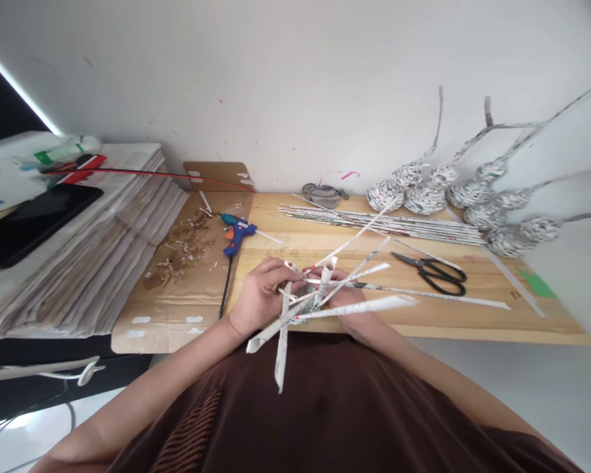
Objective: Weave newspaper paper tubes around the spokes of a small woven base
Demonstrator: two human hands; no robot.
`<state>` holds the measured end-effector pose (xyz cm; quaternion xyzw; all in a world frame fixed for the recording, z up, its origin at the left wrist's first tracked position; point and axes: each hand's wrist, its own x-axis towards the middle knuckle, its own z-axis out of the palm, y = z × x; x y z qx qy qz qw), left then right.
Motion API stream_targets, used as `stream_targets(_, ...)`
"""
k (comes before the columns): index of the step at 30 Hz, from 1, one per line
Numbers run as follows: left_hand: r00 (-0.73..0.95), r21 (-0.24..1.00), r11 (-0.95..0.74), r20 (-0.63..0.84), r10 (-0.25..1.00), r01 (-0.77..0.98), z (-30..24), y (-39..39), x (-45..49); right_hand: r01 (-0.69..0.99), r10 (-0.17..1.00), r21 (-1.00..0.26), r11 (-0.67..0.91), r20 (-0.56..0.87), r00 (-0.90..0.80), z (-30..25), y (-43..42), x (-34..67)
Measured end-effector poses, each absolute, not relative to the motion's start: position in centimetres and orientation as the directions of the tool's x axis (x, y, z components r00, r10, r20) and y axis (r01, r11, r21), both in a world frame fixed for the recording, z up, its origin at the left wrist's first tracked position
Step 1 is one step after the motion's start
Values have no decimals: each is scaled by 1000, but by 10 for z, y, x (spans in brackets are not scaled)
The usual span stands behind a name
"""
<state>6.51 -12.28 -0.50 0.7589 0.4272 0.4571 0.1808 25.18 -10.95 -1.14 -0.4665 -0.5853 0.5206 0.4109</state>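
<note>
Between my two hands is a small weaving of rolled newspaper tubes (305, 299), its loose tube ends sticking out on all sides. My left hand (261, 292) is closed, thumb and fingers pinching the weaving's left side. On the far right side, my right hand (343, 289) grips it too, its fingers partly hidden behind the tubes. One long tube (359, 233) slants up from the weaving toward the back. Black-handled scissors (436, 270) lie to the right of my right hand. A blue glue gun (237, 235) rests beyond my left hand.
A bundle of newspaper tubes (384, 223) lies along the back of the wooden table (473, 325). Several woven paper gourds (426, 197) stand at the back right. Stacked newspapers (142, 223) with a black phone (42, 223) on top fill the left, beside stained cardboard (177, 302).
</note>
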Motion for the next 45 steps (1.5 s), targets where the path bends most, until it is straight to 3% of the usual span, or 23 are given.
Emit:
stream_targets(3,160,736,-496,481,862,460,-7,-122,66,16,976,-998,-52,-55,-210,-10,-113,253)
stream_targets(8,161,751,-489,470,868,444,-13,-121,65,-111,970,-983,-144,-118,-215,-6,-112,252)
stream_targets(14,202,772,-453,407,891,446,-10,-123,64,-136,964,-975,-176,-143,-226,-4,-115,252)
stream_targets(22,289,643,-605,536,793,469,2,-123,64,-96,973,-991,-88,-65,-222,-10,-115,253)
stream_targets(29,164,640,-487,496,853,594,2,-131,69,-16,980,-1000,-15,-12,-201,-16,-113,252)
stream_targets(37,171,779,-393,356,919,489,-2,-122,58,20,984,-999,-32,-35,-174,-18,-113,254)
stream_targets(41,319,828,-346,215,923,442,11,-118,42,-14,985,-999,-44,-41,-170,-22,-111,255)
stream_targets(45,473,962,-161,38,880,222,30,-113,30,58,983,-998,21,10,-185,-19,-101,260)
